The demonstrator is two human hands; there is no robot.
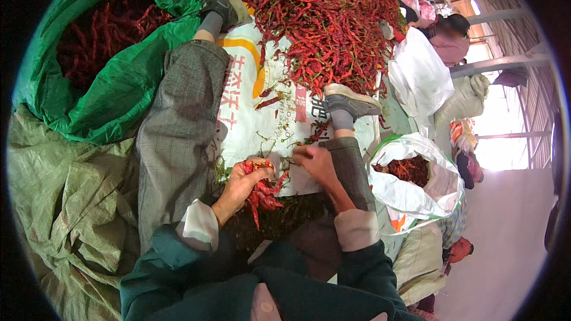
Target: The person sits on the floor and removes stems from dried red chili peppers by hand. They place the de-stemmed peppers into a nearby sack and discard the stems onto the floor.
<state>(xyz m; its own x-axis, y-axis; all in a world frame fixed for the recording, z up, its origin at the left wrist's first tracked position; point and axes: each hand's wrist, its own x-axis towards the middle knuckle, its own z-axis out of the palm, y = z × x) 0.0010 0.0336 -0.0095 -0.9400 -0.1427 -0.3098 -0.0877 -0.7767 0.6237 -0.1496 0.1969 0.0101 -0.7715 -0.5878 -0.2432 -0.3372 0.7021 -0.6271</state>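
Note:
My left hand is closed around a bunch of dried red chili peppers, their tips hanging down past the fingers. Yellowish cut or broken ends show at the top of the bunch. To the right, my right hand is blurred, its fingers curled above a white woven sack spread between my legs. Whether anything is between those fingers cannot be made out. Green stems and a few loose peppers lie scattered on the printed sack. Beyond my feet rises a large heap of red chili peppers.
At left stands a green woven sack with peppers inside, beside a crumpled olive sack. An opened white sack at right holds darker red peppers. Farther right are a white bag, a full sack and a seated person.

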